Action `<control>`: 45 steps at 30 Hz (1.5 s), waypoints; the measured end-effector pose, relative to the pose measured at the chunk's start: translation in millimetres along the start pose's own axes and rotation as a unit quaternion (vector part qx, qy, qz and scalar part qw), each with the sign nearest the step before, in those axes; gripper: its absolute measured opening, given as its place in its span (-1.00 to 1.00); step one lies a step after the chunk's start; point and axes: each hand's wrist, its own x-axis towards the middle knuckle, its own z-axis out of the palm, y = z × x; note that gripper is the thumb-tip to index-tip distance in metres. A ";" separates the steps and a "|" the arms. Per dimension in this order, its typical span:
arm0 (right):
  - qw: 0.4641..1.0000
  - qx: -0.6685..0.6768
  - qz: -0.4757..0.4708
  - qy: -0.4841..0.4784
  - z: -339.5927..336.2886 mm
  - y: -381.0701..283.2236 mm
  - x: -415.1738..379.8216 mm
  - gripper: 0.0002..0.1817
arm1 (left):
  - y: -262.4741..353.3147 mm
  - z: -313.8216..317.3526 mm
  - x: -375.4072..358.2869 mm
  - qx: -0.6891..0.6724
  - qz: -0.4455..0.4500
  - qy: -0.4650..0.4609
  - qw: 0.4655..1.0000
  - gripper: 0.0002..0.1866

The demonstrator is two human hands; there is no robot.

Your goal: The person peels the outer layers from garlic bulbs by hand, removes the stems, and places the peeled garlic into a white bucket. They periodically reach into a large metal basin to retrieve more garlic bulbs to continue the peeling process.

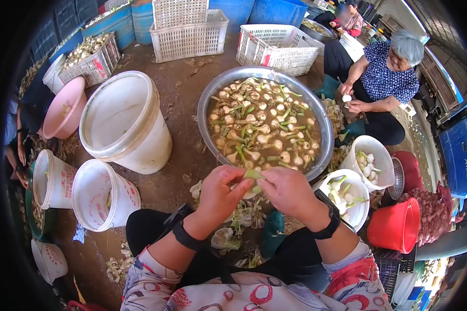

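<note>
My left hand [220, 193] and my right hand [285, 191] meet in the middle of the view, fingers pinched on a pale green garlic bulb [251, 181] held between them. Just beyond them lies a big metal basin [205, 136] of brown water, full of floating garlic bulbs [263, 129] with green stems. Below my hands, peeled skins [244, 216] litter the ground. To the right of my right hand, a white bucket [359, 217] holds trimmed garlic with stems.
Several white buckets [163, 145] and a pink basin [72, 111] stand left. White crates [189, 39] are behind the metal basin. A co-worker [384, 78] sits at the right, holding a white bulb. A red bucket [394, 228] and another white bucket [381, 147] are at the right.
</note>
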 end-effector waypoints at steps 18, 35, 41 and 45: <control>0.678 0.682 0.210 0.178 -1.5 21.8 8.1 -0.85 | -2.9 -11.3 13.9 -0.668 -0.208 -0.023 0.714 -0.86; 0.977 0.080 0.197 -0.013 15.7 0.4 2.1 -0.43 | -7.8 -30.0 23.7 -0.675 -0.195 0.011 0.711 -0.87; 0.943 0.275 0.072 0.175 30.4 8.1 14.2 -0.53 | -3.6 -2.5 5.4 -0.661 -0.174 -0.103 0.723 -0.85; 0.787 0.561 0.173 0.192 13.6 10.5 22.2 -0.67 | 4.4 -9.8 2.6 -0.690 -0.148 -0.207 0.677 -0.82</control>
